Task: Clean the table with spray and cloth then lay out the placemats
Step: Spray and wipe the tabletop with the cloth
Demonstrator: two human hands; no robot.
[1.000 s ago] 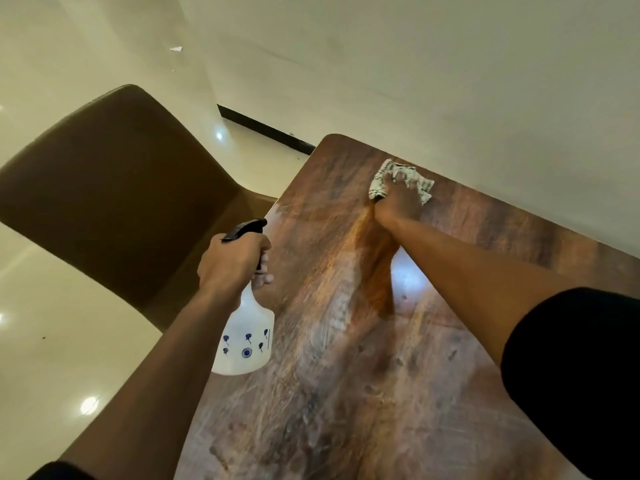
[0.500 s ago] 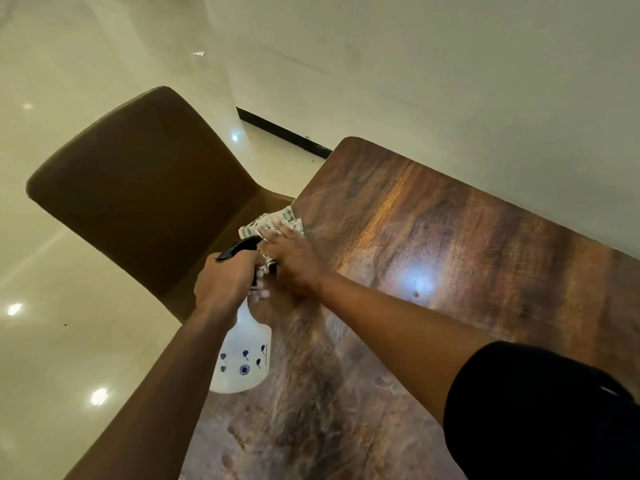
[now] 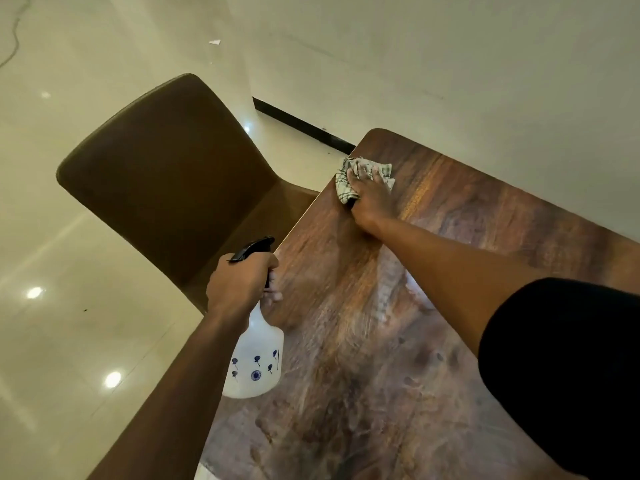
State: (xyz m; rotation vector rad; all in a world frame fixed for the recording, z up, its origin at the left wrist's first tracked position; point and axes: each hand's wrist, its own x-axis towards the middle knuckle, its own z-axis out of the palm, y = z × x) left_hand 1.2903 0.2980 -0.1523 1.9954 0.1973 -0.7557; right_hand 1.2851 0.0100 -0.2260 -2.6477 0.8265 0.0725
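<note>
A dark wooden table fills the right half of the head view, with wet smears across its near part. My right hand presses flat on a pale checked cloth near the table's far left corner. My left hand grips the black trigger head of a white spray bottle with small blue marks, held over the table's left edge. No placemats are in view.
A brown padded chair stands tucked against the table's left side. A cream wall runs along the table's far edge, with a black skirting strip. Glossy tiled floor lies to the left.
My right hand has slid the cloth from beside the spray bottle at the left edge out to the far left corner. The left hand with the bottle has stayed in place.
</note>
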